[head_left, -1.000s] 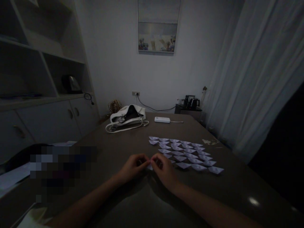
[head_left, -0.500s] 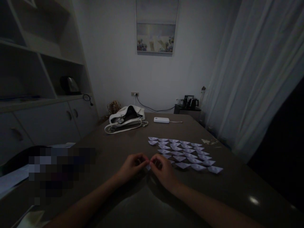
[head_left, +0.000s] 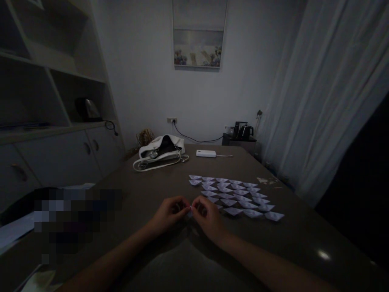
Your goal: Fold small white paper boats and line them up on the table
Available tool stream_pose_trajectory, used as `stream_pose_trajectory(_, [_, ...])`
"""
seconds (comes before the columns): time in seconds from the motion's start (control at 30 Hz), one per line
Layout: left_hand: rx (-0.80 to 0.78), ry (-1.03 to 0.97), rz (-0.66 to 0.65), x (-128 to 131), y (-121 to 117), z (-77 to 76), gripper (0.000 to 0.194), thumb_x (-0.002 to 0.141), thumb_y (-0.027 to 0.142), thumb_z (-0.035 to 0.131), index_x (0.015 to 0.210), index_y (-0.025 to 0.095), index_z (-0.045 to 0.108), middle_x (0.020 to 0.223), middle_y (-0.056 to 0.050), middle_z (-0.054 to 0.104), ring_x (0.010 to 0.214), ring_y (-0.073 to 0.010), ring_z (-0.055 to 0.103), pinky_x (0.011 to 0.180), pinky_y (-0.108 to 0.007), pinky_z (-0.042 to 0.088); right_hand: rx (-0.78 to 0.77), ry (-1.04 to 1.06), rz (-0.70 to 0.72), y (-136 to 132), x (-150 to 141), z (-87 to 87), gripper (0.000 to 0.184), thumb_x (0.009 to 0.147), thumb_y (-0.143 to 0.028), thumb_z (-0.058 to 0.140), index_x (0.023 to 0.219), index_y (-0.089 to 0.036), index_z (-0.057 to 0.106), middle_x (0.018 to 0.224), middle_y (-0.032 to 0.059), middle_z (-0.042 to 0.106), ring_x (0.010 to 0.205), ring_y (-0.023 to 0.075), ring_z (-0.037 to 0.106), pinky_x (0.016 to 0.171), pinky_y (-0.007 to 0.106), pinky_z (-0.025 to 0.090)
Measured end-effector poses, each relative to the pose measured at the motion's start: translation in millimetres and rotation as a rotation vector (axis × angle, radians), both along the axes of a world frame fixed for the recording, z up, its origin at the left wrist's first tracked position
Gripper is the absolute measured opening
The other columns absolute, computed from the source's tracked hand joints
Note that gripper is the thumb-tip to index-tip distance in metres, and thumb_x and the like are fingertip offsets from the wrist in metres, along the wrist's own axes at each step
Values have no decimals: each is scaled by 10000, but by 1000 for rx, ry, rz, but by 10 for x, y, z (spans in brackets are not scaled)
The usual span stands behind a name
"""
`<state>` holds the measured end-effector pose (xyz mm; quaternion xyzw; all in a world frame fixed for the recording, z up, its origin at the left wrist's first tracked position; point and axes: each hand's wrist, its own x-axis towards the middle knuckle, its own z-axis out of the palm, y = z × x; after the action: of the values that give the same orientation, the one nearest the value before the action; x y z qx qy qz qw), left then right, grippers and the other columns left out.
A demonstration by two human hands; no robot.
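Both hands meet at the middle of the table, pinching a small piece of folded white paper (head_left: 190,213) between them. My left hand (head_left: 170,211) grips its left side with thumb and forefinger. On the other side, my right hand (head_left: 207,215) pinches it the same way, fingertips almost touching the left ones. Most of the paper is hidden behind the fingers, so its exact shape cannot be made out. Just beyond and right of my right hand, several folded white paper boats (head_left: 242,198) stand in rows on the brown table (head_left: 158,182).
A white handbag (head_left: 162,148) lies at the table's far left, with a white power bank (head_left: 206,153) and short cable to its right. Paper scraps (head_left: 263,181) lie near the right edge. White sheets (head_left: 21,225) sit at the left, beside a blurred patch.
The hands hold nearly the same place and still pinch the paper, of which slightly less shows between the fingertips. The whole view has shifted very slightly.
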<state>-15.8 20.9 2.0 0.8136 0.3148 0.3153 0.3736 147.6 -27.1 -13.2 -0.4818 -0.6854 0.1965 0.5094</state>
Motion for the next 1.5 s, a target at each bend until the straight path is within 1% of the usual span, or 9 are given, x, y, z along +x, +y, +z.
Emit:
stream_pose_trajectory(0.27, [36, -10, -14, -15, 19, -20, 256, 828, 373, 574, 808, 127, 641, 733, -36, 645, 692, -164, 588, 632, -238, 442, 19, -5, 22, -22, -11, 13, 62, 789, -132, 536, 750, -178, 522, 695, -20, 527, 627, 120, 497, 559, 212, 365])
stream_pose_trajectory(0.4, [45, -8, 1, -11, -3, 15, 250, 817, 369, 588, 790, 127, 644, 724, -35, 645, 685, -163, 586, 632, -237, 443, 22, 0, 31, -35, -10, 43, 68, 790, -132, 531, 746, -182, 517, 691, -22, 518, 620, 119, 487, 547, 212, 357])
stream_pose_trajectory(0.57, [41, -11, 4, -1, -27, 59, 238, 812, 358, 593, 765, 131, 647, 716, -32, 648, 674, -161, 585, 622, -234, 442, 20, 5, 30, -28, -7, 34, 69, 794, -136, 526, 749, -188, 519, 691, -20, 519, 630, 124, 491, 556, 217, 365])
stream_pose_trajectory(0.83, [59, -13, -8, -10, -7, 39, 229, 819, 340, 591, 784, 121, 651, 728, -36, 641, 677, -160, 579, 615, -235, 434, 18, 3, 24, -33, 1, 35, 59, 793, -145, 527, 747, -183, 526, 692, -19, 520, 624, 124, 488, 549, 219, 355])
stream_pose_trajectory(1.5, [61, -10, 17, -6, -16, 85, 231, 804, 351, 598, 770, 131, 662, 719, -33, 651, 669, -159, 577, 609, -234, 433, 45, 36, 26, -30, -4, 34, 85, 786, -112, 529, 745, -187, 521, 681, -31, 508, 613, 114, 479, 547, 211, 353])
